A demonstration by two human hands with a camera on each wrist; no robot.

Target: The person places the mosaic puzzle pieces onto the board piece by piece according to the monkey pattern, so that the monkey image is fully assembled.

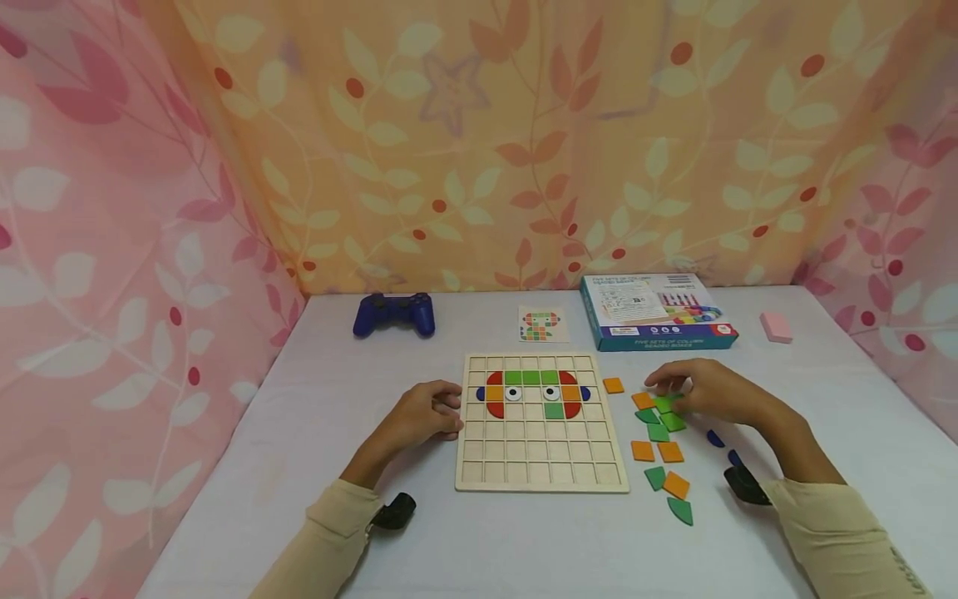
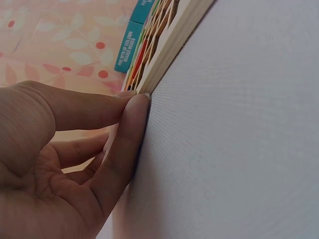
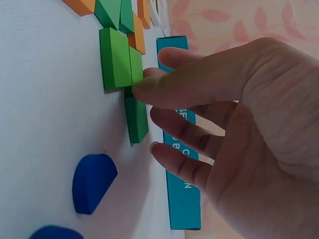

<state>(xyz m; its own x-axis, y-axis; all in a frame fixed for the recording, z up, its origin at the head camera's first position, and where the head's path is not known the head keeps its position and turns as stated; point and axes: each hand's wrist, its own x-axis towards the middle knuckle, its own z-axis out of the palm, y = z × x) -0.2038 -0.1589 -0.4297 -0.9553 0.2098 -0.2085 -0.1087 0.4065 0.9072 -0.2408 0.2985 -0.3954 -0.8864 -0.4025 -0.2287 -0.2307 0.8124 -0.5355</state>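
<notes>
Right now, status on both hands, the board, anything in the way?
Left hand grips wooden board at its edge. Right hand at green tiles, hold unclear. Face pattern in upper rows only. Orange tile between board and right hand.

gap between blue controller and wooden board, loose tiles crowding board's right side, box beyond
</notes>
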